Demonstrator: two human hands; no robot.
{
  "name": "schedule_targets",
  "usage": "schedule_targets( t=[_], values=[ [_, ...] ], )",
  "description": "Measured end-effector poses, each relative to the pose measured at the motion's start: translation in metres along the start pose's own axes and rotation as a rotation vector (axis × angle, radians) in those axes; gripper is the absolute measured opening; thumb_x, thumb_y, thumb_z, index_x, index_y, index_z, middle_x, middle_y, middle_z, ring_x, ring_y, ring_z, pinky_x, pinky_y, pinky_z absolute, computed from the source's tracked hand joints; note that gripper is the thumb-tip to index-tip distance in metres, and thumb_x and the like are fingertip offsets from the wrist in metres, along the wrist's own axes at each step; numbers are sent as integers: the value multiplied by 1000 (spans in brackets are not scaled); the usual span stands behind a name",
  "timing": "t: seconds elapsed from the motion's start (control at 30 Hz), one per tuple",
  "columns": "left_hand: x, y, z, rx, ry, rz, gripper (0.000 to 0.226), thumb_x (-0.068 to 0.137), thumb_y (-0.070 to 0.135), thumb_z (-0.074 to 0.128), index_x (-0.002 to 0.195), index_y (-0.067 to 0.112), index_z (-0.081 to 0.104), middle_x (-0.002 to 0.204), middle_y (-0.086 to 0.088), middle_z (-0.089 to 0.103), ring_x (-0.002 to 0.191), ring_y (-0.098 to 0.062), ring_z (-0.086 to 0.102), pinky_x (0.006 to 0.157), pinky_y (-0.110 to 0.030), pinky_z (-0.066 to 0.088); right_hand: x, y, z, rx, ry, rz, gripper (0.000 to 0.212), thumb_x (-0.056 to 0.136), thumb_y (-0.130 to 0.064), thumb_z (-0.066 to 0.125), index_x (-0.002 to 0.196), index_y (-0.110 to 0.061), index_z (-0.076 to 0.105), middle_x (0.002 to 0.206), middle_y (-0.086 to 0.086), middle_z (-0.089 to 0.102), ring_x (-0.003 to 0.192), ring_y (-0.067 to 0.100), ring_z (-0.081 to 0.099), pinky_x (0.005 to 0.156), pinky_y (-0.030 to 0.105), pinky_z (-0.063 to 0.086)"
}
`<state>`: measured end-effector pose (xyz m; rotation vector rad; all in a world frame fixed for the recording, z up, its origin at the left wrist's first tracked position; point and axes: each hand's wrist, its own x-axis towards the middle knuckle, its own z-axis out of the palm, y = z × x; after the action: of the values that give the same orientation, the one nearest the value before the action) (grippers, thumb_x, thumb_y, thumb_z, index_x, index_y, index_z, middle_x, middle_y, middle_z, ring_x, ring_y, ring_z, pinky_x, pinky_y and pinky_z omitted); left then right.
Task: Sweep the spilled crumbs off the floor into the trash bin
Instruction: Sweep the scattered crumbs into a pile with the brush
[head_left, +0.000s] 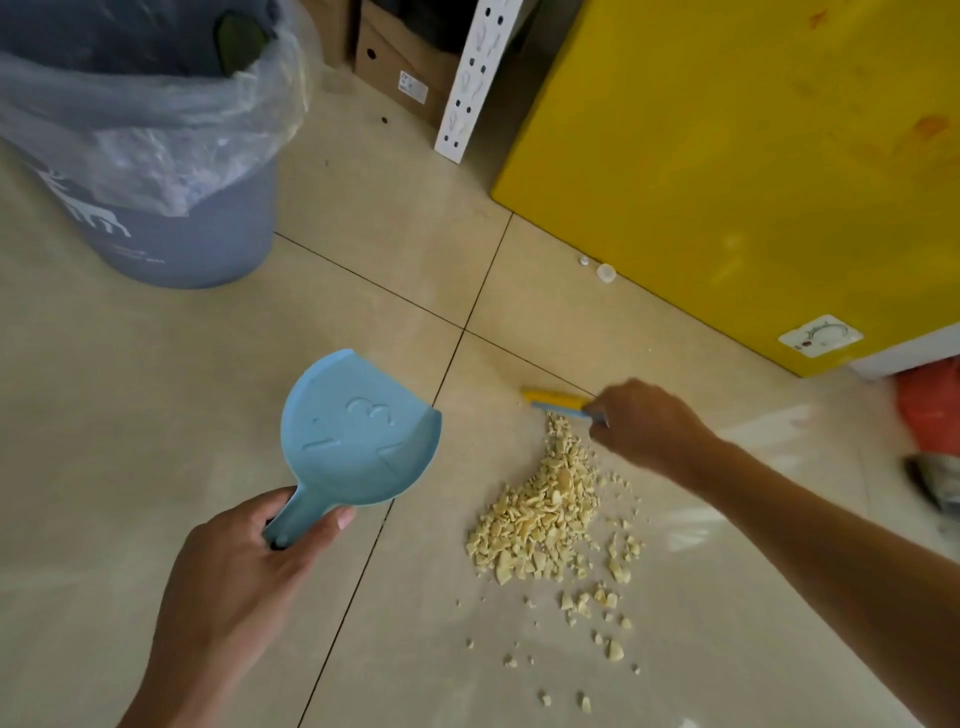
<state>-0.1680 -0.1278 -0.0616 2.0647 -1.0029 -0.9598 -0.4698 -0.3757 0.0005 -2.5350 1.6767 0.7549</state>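
A pile of pale yellow crumbs (545, 514) lies on the beige tiled floor, with loose bits scattered toward the bottom. My left hand (249, 566) grips the handle of a light blue dustpan (358, 431), held above the floor to the left of the pile, its underside facing up. My right hand (644, 426) holds a small brush (553, 400) with yellow bristles and a blue back, set on the floor at the far end of the pile. A grey trash bin (182, 239) lined with a clear plastic bag stands at the upper left.
A yellow cabinet (753, 171) stands at the upper right with a small white cap (605, 273) on the floor by its edge. A white perforated post (467, 88) and cardboard boxes (400, 57) are behind. An orange-red bag (930, 405) sits at the right edge.
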Motion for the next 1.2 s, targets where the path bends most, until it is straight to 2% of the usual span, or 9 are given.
schedule_targets(
  t=[0.17, 0.27, 0.33, 0.43, 0.5, 0.77, 0.9, 1.07, 1.2],
  values=[
    [2, 2, -1, 3, -40, -10, 49, 82, 55, 77, 65, 20, 48, 48, 5, 26, 45, -15, 28, 51, -28, 21, -70, 25, 7, 80, 146, 8, 24, 83, -34, 61, 104, -35, 74, 69, -7, 71, 47, 4, 55, 46, 27, 54],
    [2, 2, 5, 7, -66, 10, 49, 81, 59, 76, 72, 14, 61, 49, 5, 28, 44, -13, 28, 51, -27, 22, -60, 57, 2, 173, 174, 66, 22, 78, -30, 54, 84, -43, 70, 50, -10, 53, 43, 9, 50, 41, 24, 41],
    [0, 7, 11, 30, -109, 46, 48, 80, 62, 75, 77, 15, 66, 49, 6, 29, 45, -13, 30, 50, -27, 23, -42, 84, 2, 181, 156, 184, 27, 78, -25, 51, 73, -45, 70, 54, -3, 56, 53, 25, 55, 47, 30, 44],
    [-6, 12, 18, 80, -164, 86, 49, 80, 62, 75, 77, 13, 68, 49, 5, 30, 47, -14, 32, 50, -28, 23, -16, 119, 15, 194, 127, 446, 21, 85, -17, 58, 94, -12, 76, 90, 19, 70, 83, 38, 66, 68, 38, 57],
    [-9, 13, 20, 92, -190, 95, 48, 81, 60, 76, 77, 13, 67, 50, 5, 29, 48, -14, 31, 50, -29, 22, -8, 116, 29, 174, 47, 499, 22, 84, -20, 55, 95, -10, 72, 88, 15, 66, 87, 37, 66, 70, 35, 54],
    [-7, 9, 20, 113, -181, 91, 55, 81, 65, 75, 74, 10, 66, 48, 5, 28, 44, -13, 30, 49, -27, 22, -56, 29, 53, -14, -26, 231, 26, 84, -33, 47, 95, -20, 67, 65, -5, 42, 65, 24, 57, 57, 28, 38],
    [-9, 10, 25, 95, -236, 127, 49, 80, 62, 76, 71, 18, 56, 50, 4, 30, 44, -10, 29, 43, -20, 21, -112, 21, 56, 44, -32, 123, 31, 90, -38, 47, 102, -25, 71, 74, -3, 65, 62, 17, 62, 58, 30, 54],
    [-8, 4, 30, 115, -255, 144, 50, 81, 62, 75, 74, 15, 60, 51, 5, 29, 45, -9, 28, 43, -25, 22, -153, 49, 53, 287, 94, 250, 19, 78, -35, 46, 60, -39, 51, 45, -5, 39, 44, 13, 41, 40, 25, 30],
    [-10, 4, 31, 114, -268, 170, 60, 80, 73, 68, 76, 14, 63, 50, 5, 31, 44, -8, 30, 60, -35, 33, -146, 94, 65, 229, 3, 544, 20, 81, -22, 49, 69, -32, 62, 58, -6, 46, 58, 26, 51, 52, 28, 38]
  ],
)
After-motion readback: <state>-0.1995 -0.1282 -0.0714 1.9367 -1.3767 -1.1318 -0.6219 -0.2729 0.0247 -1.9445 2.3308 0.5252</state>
